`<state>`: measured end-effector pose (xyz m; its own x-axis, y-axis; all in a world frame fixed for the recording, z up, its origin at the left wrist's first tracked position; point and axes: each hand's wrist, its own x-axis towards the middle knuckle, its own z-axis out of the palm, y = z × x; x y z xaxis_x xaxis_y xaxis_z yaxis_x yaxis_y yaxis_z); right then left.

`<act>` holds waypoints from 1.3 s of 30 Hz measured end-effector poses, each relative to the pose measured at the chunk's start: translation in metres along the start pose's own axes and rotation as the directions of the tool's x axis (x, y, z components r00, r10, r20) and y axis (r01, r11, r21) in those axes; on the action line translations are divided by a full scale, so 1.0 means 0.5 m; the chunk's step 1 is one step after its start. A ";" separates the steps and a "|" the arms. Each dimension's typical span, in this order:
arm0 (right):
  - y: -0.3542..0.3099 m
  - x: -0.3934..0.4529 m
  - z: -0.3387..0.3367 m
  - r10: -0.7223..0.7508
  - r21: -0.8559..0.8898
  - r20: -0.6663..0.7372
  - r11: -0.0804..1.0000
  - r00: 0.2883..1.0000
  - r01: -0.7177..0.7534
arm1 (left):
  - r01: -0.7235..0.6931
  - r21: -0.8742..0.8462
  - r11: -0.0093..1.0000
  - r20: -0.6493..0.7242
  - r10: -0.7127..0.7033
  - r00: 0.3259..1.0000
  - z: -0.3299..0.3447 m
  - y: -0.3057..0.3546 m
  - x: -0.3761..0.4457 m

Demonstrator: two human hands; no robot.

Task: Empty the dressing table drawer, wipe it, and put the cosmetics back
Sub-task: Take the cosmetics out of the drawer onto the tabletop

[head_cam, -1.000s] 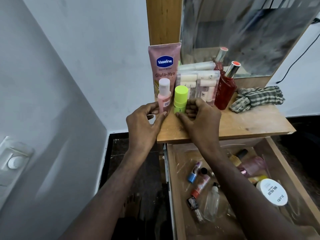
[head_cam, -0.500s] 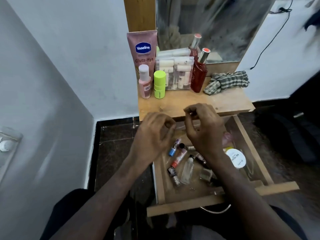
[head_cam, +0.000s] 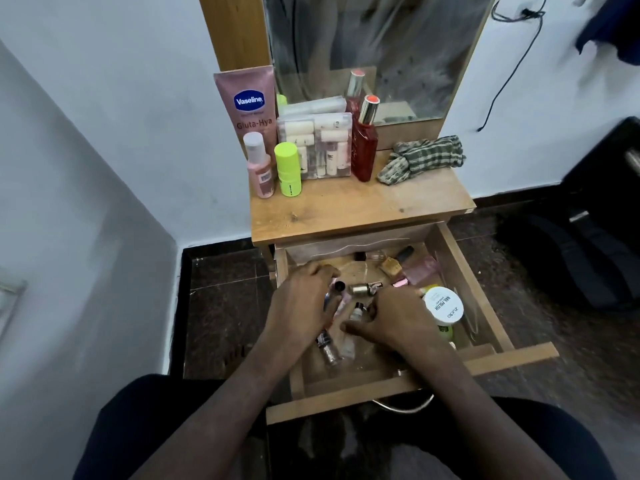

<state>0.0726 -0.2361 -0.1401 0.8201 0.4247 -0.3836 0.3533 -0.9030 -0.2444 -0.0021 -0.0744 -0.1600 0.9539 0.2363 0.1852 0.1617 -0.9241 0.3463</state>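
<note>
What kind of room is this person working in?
Probably a bedroom corner at home: a small wooden dressing table with a mirror, a pink Vaseline lotion tube on top, and an open wooden drawer holding small cosmetics.

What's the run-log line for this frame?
phase: emptying drawer | left hand: among small bottles | right hand: among small bottles | grasp: unclear | checked cloth: on tabletop, untouched
</note>
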 end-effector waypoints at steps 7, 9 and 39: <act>-0.031 0.010 -0.006 -0.024 -0.009 0.027 1.000 0.999 0.025 | -0.065 0.082 0.995 -0.019 0.067 0.998 0.010 -0.001 0.027; -0.032 0.011 -0.018 -0.025 0.039 0.053 0.999 0.998 0.023 | -0.044 0.055 0.998 -0.027 0.045 0.999 0.011 -0.002 0.027; -0.010 0.030 -0.043 -0.389 0.509 -0.432 0.639 0.813 0.577 | 0.103 -0.902 0.419 -0.018 -0.274 0.962 -0.076 -0.006 0.038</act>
<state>0.0926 -0.2268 -0.1256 0.7240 0.6690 0.1681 0.4694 -0.2993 -0.8307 0.0059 -0.0556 -0.1229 0.8684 0.4858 0.0996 -0.0625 -0.0921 0.9938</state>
